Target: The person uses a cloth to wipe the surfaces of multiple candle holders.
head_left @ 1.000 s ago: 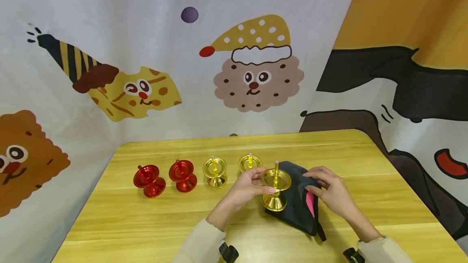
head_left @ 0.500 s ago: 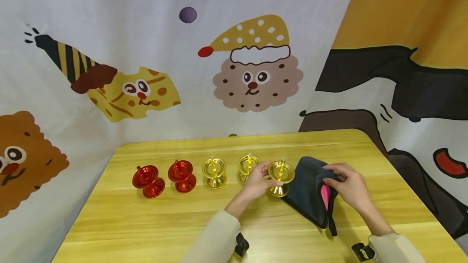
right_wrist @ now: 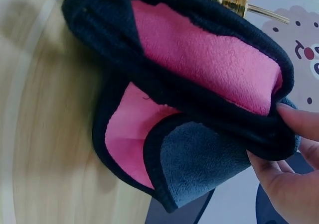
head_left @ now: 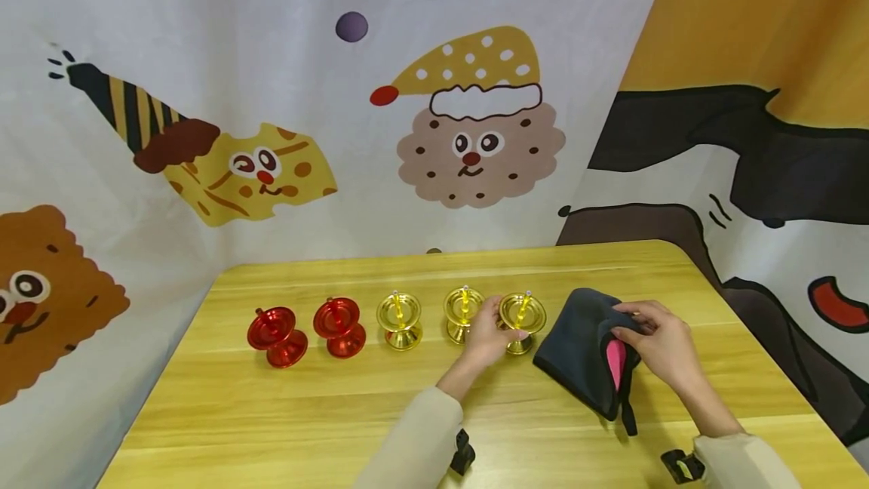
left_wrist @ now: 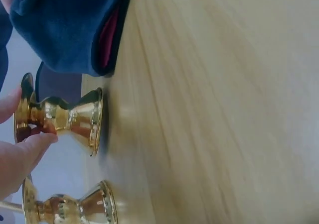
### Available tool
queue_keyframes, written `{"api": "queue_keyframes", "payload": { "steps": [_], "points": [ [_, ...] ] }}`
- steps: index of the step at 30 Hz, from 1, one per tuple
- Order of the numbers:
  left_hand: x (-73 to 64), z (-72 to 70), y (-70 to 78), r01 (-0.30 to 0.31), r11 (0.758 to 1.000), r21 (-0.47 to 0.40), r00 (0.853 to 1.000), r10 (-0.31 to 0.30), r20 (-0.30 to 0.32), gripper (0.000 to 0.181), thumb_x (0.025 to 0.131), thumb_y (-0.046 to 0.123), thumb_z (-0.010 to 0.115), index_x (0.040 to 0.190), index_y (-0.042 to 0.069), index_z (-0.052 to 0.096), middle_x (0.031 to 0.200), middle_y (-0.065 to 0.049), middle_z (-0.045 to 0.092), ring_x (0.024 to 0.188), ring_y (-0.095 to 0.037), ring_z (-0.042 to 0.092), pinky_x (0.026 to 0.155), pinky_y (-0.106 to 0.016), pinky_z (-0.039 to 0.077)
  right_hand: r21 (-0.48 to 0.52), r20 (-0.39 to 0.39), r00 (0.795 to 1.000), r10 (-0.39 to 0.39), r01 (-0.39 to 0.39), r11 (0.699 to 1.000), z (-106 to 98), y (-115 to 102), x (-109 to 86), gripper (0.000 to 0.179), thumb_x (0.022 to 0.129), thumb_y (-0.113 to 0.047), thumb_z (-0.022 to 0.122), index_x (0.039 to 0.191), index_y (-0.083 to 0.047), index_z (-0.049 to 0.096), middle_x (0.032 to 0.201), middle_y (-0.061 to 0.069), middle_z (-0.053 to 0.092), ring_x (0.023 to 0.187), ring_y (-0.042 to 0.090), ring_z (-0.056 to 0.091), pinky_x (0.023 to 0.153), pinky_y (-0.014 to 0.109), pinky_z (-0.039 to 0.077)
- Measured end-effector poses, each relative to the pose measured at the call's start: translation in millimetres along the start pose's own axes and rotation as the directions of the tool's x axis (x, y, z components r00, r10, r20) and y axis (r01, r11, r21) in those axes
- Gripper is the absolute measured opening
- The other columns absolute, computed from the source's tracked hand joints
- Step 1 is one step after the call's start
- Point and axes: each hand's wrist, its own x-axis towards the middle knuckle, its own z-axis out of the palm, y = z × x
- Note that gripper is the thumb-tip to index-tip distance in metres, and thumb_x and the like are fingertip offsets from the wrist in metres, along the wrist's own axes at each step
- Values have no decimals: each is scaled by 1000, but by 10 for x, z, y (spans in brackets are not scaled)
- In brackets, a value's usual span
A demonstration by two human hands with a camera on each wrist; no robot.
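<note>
My left hand [head_left: 486,338] grips a gold candle holder [head_left: 521,314] with a thin upright spike, at the right end of a row. In the left wrist view its thumb lies against the waist of this candle holder [left_wrist: 60,115], whose base is at the table; whether it touches cannot be told. To the right, my right hand [head_left: 668,349] pinches the edge of a dark blue cloth [head_left: 577,353] with black trim. The right wrist view shows the folded cloth [right_wrist: 199,157] with its pink lining [right_wrist: 209,55] and the thumb and fingers on its corner.
Two more gold candle holders, one in the middle [head_left: 400,315] and one beside my left hand [head_left: 462,306], share the row with two red candle holders [head_left: 341,319] [head_left: 274,329] on the left. Behind the wooden table [head_left: 305,429] hangs a printed curtain [head_left: 285,59].
My left hand has carried the gold candle holder back and slightly right, lowering it to the row's end. The right hand has drawn the cloth away to the right.
</note>
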Motion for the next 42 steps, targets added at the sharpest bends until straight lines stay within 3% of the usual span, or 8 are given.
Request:
{"api": "queue_keyframes", "payload": {
  "steps": [5, 12, 16, 21, 26, 33, 38, 42],
  "points": [
    [18, 82, -21, -17, 1000, 2, 999, 17, -30, 61, 72, -5, 72, 125, -7, 41, 116, -19, 56, 107, -27, 55, 87, -30, 47, -31, -1, 1000, 27, -27, 999, -37, 30, 1, 29, 73, -1, 74, 101, -1, 67, 99, 17, 59, 83, 29, 57, 70, 26, 52],
    [58, 153, -24, -32, 974, 224, 994, 55, -97, 65, 74, 9, 75, 127, -6, 43, 121, -19, 54, 112, -30, 51, 94, -38, 42, -24, 9, 1000, 25, -25, 999, -32, 61, -13, 30, 72, 3, 73, 101, 0, 66, 100, 19, 58, 86, 35, 57, 72, 47, 49],
    [108, 165, 1, 15, 952, 307, 996, 11, -85, 68, 77, 17, 74, 133, -4, 40, 127, -18, 50, 117, -32, 46, 96, -40, 39, -20, 13, 1000, 20, -20, 1000, -21, 51, -13, 30, 72, 3, 73, 101, 0, 66, 100, 19, 58, 85, 35, 57, 72, 50, 48],
    [149, 172, 56, 69, 938, 340, 996, -48, -70, 72, 79, 20, 72, 137, -2, 35, 133, -17, 45, 121, -32, 42, 98, -40, 38, -2, 18, 1000, 13, -13, 1000, -8, 29, -12, 30, 72, 2, 74, 101, 1, 66, 98, 19, 58, 83, 35, 57, 70, 51, 49],
    [100, 148, 105, 52, 930, 363, 996, -21, -88, 68, 79, 15, 72, 135, -3, 38, 133, -17, 45, 121, -32, 42, 99, -39, 37, 3, 23, 1000, 15, -15, 1000, -3, 27, -16, 30, 72, 2, 74, 101, 0, 67, 97, 18, 58, 83, 34, 56, 70, 50, 49],
    [-132, -34, 236, -53, 945, 322, 996, 71, -46, 56, 77, 8, 73, 126, -6, 49, 122, -18, 55, 107, -31, 55, 89, -38, 45, 10, 24, 1000, 15, -15, 1000, 1, 25, -21, 30, 72, 3, 74, 101, 1, 66, 98, 20, 58, 85, 37, 57, 70, 51, 48],
    [-270, -296, 317, -47, 945, 323, 999, 51, -5, 50, 79, 13, 72, 120, -7, 53, 117, -19, 57, 105, -31, 56, 87, -37, 47, 12, 27, 1000, 9, -10, 1000, 12, 29, -25, 30, 71, 3, 75, 100, 1, 67, 96, 20, 58, 83, 37, 57, 69, 51, 49],
    [-307, -536, 339, -28, 947, 320, 998, 45, -46, 44, 78, 12, 73, 114, -7, 58, 109, -19, 61, 99, -30, 58, 82, -35, 49, 2, 31, 999, 6, -6, 1000, 16, 36, -20, 30, 70, 3, 75, 99, 0, 67, 96, 18, 59, 80, 33, 57, 64, 32, 52]
  ]
}}
